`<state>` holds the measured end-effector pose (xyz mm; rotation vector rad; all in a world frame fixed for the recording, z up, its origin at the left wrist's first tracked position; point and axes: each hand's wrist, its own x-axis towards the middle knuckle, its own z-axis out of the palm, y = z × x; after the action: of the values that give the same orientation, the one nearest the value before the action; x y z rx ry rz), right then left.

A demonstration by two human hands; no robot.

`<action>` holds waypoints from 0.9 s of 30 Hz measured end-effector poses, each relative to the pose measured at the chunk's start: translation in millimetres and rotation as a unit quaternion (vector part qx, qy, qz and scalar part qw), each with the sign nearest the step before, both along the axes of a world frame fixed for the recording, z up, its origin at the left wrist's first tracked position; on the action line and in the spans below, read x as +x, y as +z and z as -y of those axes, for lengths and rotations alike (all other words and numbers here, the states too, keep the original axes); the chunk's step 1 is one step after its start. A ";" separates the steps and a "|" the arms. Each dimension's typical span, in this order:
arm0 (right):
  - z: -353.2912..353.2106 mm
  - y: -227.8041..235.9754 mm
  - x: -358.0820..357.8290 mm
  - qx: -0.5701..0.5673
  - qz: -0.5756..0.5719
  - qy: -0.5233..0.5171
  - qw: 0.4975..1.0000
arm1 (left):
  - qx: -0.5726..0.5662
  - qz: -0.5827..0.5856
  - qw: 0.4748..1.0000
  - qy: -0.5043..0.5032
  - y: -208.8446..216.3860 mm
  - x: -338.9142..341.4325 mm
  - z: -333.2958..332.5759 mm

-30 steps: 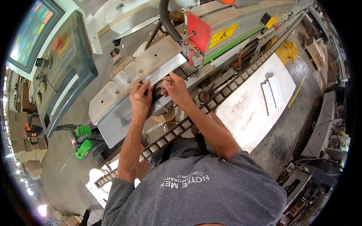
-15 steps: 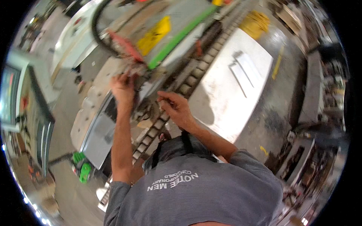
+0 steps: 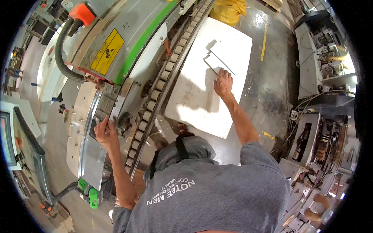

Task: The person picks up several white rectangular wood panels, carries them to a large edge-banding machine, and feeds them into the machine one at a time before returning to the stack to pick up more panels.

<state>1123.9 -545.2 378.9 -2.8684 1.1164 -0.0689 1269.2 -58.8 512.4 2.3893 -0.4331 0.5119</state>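
Note:
My right hand (image 3: 223, 83) reaches over a large white board on the right. Its fingertips touch the near end of thin white panels (image 3: 220, 59) with dark edges, which lie on that board (image 3: 186, 101). The fingers look stretched, with no grip visible. My left hand (image 3: 105, 133) hovers by the metal plate (image 3: 93, 159) at the machine's near end. Its fingers are loosely bent and apart, and nothing shows in them. Just beyond it is the end of the machine (image 3: 130, 66), a long housing with a green stripe and a yellow label.
A roller track (image 3: 149, 105) runs diagonally between machine and board. A ribbed hose (image 3: 62, 58) curves over the machine's left. A tilted control panel (image 3: 33, 163) stands at far left. A yellow bag (image 3: 230, 11) sits beyond the board. Shelves with machine parts (image 3: 311, 143) line the right.
My right hand has moved away from the roller track, right and forward onto the panels. My left hand has drawn back from the machine's end towards me. The view has turned.

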 end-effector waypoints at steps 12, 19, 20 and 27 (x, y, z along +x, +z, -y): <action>-92.8 56.3 -25.0 0.589 0.298 -0.060 0.749 | -0.096 -0.102 0.988 -0.072 10.9 -78.4 17.6; -296.1 135.7 17.6 0.804 0.281 0.043 0.522 | -0.095 -0.059 0.975 -0.193 34.8 -107.7 29.8; -315.0 135.8 24.7 0.827 0.273 0.058 0.489 | -0.100 -0.050 0.982 -0.154 32.9 -107.2 18.0; -392.1 142.3 70.7 0.832 0.209 0.161 0.487 | -0.303 -0.178 0.936 -0.019 17.6 -51.0 -96.9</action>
<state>1194.6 -153.1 521.3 -1.0064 0.0811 0.2113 1218.2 38.1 530.0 1.8132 -0.1277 0.1486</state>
